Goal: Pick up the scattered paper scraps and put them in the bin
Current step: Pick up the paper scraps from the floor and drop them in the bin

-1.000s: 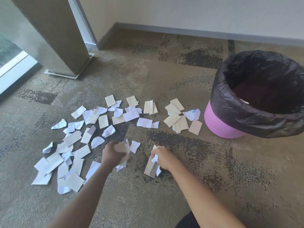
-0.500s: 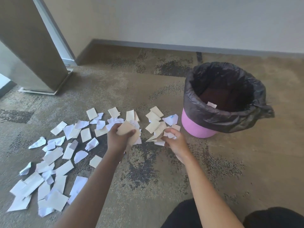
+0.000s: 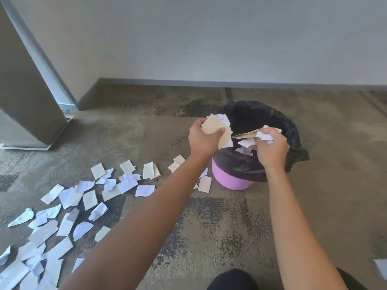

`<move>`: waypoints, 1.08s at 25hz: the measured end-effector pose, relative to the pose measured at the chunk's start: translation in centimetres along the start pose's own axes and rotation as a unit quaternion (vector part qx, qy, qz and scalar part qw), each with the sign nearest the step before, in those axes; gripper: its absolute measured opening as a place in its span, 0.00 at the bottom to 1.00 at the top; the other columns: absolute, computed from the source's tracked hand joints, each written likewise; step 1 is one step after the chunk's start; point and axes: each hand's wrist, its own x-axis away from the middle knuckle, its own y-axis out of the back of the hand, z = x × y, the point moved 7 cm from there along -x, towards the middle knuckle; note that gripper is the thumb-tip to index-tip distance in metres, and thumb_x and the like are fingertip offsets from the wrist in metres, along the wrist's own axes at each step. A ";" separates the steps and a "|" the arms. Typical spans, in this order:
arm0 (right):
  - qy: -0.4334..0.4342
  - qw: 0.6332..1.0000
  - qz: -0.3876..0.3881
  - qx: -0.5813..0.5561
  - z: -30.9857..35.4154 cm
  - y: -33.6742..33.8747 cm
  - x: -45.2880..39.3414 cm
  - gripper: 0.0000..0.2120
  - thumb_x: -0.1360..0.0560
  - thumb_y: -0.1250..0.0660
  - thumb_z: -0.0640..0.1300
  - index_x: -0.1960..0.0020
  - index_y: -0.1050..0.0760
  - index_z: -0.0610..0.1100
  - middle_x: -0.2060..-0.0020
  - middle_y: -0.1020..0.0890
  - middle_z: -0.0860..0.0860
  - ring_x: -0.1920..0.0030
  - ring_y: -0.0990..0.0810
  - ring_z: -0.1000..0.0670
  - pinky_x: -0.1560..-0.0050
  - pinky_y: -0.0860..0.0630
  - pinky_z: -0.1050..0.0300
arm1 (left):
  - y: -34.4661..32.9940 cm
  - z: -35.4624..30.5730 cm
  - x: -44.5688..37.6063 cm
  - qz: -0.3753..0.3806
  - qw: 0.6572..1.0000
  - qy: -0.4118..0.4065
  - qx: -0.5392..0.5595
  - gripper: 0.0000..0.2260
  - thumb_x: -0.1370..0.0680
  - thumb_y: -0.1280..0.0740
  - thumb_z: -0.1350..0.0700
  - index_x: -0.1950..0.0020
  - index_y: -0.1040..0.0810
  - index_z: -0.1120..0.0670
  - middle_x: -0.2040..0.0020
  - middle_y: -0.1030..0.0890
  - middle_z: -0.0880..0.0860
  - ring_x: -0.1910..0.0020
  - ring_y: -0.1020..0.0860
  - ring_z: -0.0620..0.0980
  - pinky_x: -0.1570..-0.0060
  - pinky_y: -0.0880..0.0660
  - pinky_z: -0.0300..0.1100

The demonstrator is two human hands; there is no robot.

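A person's left hand (image 3: 204, 139) grips a clutch of tan and lined scraps (image 3: 217, 127) at the near-left rim of the pink bin (image 3: 232, 178), while the right hand (image 3: 271, 148) pinches a crumpled wad of white and tan pieces (image 3: 259, 136) directly over the bin's black liner (image 3: 251, 114). A few white bits appear to hang or fall just under the right hand, inside the bin's mouth. Most of the scattered paper scraps (image 3: 83, 197) lie on the carpet (image 3: 209, 222) to the left of the bin, the nearest ones touching or just beside its base. The risk lies with the left hand's bundle: it sits over the rim rather than the opening, so letting go there could send light sheets fluttering outside the bin. The loose liner, slumped on the right of the bin, could also catch pieces on its folds.
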 end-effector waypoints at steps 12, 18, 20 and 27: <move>-0.027 0.990 0.112 0.076 -1.6 1.7 -1.0 0.34 0.27 0.28 0.35 0.25 0.33 0.51 0.37 0.24 0.45 0.40 0.23 0.46 0.47 0.27 0.58 | -6.5 0.4 -0.2 0.116 0.986 -0.059 -0.099 0.19 0.24 0.31 0.60 0.34 0.30 0.53 0.33 0.29 0.54 0.33 0.27 0.53 0.35 0.28 0.46; -0.013 0.993 0.102 0.065 -0.7 3.0 2.2 0.22 0.26 0.29 0.36 0.33 0.25 0.48 0.36 0.23 0.44 0.40 0.21 0.46 0.42 0.24 0.54 | -0.6 2.3 3.3 0.061 0.993 -0.054 -0.088 0.12 0.25 0.34 0.61 0.42 0.26 0.52 0.39 0.24 0.53 0.42 0.23 0.50 0.43 0.23 0.49; 0.014 0.993 0.100 0.068 0.4 2.8 4.0 0.19 0.26 0.29 0.37 0.36 0.24 0.46 0.37 0.22 0.45 0.41 0.20 0.47 0.46 0.27 0.58 | 2.5 2.9 4.8 0.042 0.993 -0.041 -0.101 0.11 0.25 0.34 0.61 0.44 0.26 0.50 0.40 0.24 0.54 0.47 0.22 0.52 0.47 0.21 0.51; 0.069 0.983 0.157 0.066 3.2 -1.5 9.1 0.15 0.24 0.31 0.37 0.38 0.23 0.43 0.41 0.20 0.47 0.47 0.21 0.50 0.47 0.29 0.62 | 12.7 3.5 6.5 -0.009 0.988 -0.030 -0.151 0.13 0.25 0.36 0.63 0.42 0.26 0.53 0.38 0.25 0.51 0.52 0.21 0.55 0.68 0.28 0.39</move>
